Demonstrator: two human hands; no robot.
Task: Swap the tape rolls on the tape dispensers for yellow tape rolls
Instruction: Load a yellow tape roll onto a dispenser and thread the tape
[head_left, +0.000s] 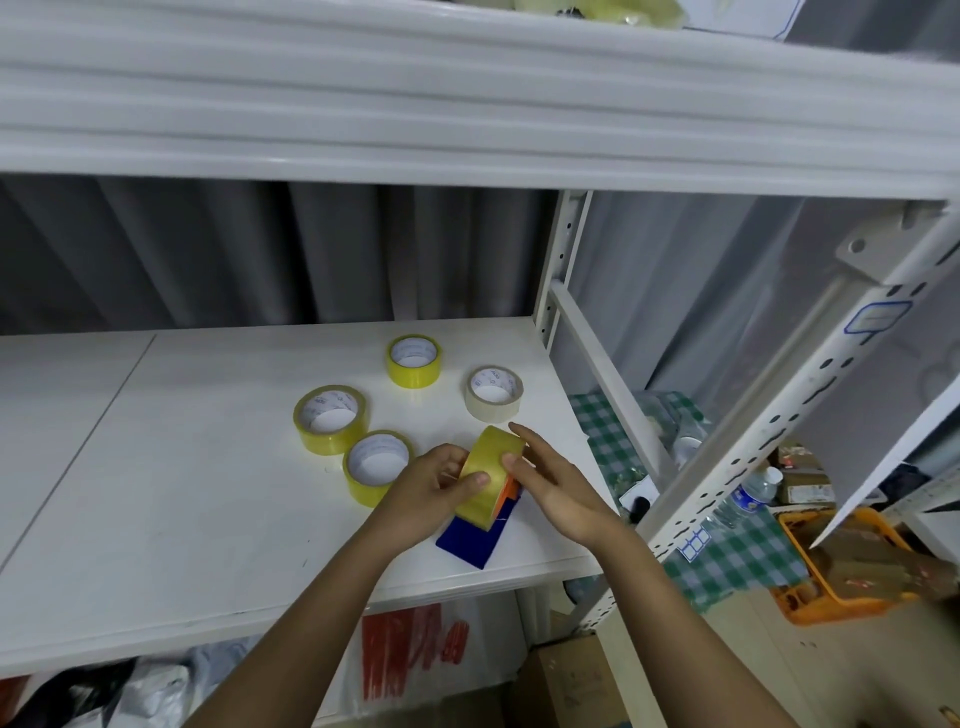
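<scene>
A person's two hands meet over a yellow tape roll (491, 475) standing on edge on a blue tape dispenser (475, 540) near the front right of a white shelf (182, 493). The left hand (431, 491) grips the roll, thumb curled over its outer face and fingers behind it; the right hand (553, 480) touches the roll's right side — thumb pressed to the rim, index finger stretched across the top edge. An orange part (511, 488) of the dispenser shows just under the roll.

Three more yellow rolls lie flat on the shelf: one (376, 465) just beside the left hand, one (331, 418) touching it to the upper left, one (414, 360) farther back. A cream-coloured roll (494, 393) lies flat behind the hands, apart from the others.

Right of the shelf's perforated upright (779, 421) — a green checked cloth (737, 556), a water bottle (745, 499) and an orange crate (841, 571).
</scene>
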